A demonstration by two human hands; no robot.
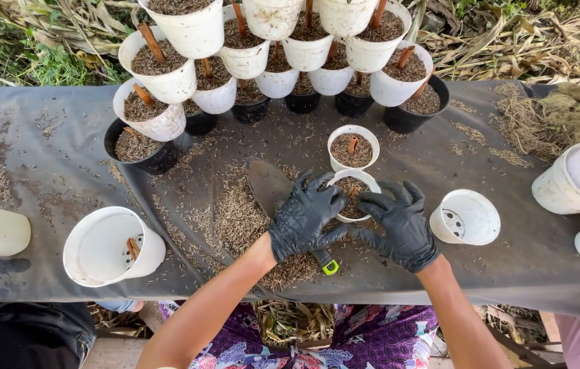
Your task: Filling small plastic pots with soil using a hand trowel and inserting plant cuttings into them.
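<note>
both hands wore black gloves and met around a small white pot (353, 193) filled with brown husky mix, near the middle of the bench. the left hand (305, 215) lay curled against the pot's left side with fingers spread over its rim, and the right hand (401, 224) cupped the right side, fingers bent inward; together they gripped the pot. under the left hand lay a trowel (268, 185), its blade on a heap of loose mix, its green-tipped handle poking out toward the near edge. just behind the held pot stood another filled white pot with a brown stick (353, 146). to the right an empty white pot (466, 216) lay tipped over. toward the near left corner lay a larger empty white pot (109, 246). along the far edge, filled black and white pots (167, 82) were stacked in rows.
</note>
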